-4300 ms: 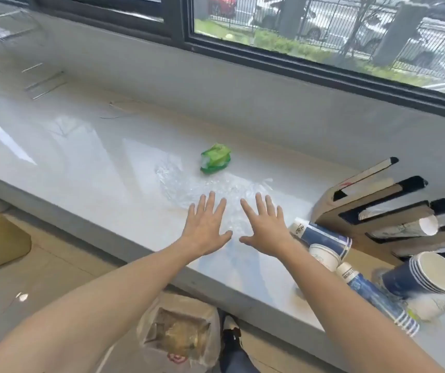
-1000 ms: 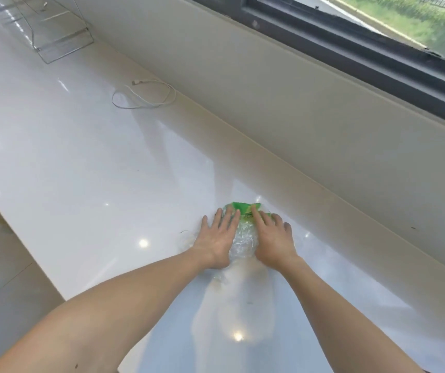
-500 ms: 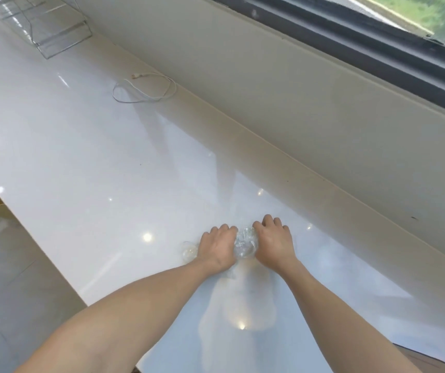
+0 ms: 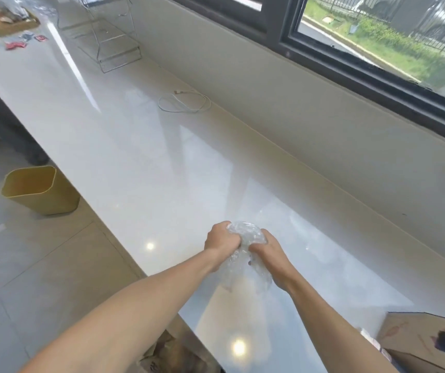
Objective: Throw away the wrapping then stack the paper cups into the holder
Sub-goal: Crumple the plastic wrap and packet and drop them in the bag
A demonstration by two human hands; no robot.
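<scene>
Both hands now lift the clear plastic wrapping (image 4: 245,246) off the white table (image 4: 140,146): the left hand (image 4: 222,242) and the right hand (image 4: 268,255) are each curled shut on it, knuckles up, squeezing a crumpled bundle between them while a loose tail of film hangs down toward the glossy surface. Half a second ago the same hands were pressed flat to the table, gathering the film; 1 second ago a green scrap showed at the fingertips, and it is no longer visible, whether balled inside the plastic or not cannot be told. The view has also swung left, bringing the yellow waste bin (image 4: 39,189) into sight on the floor, well apart from the hands and below the table's edge. That reads as the turn from gathering to disposal: the wrapping is in hand and the bin appears to be the next stop. At the lower right corner, a cardboard cup holder (image 4: 428,343) pokes into frame, with the cups themselves hardly in view, so the stacking is judged not yet begun. Farther along the table lie a coiled white cable (image 4: 183,103), a wire rack (image 4: 111,36) and red sachets (image 4: 15,44) near a wooden tray (image 4: 6,22).
</scene>
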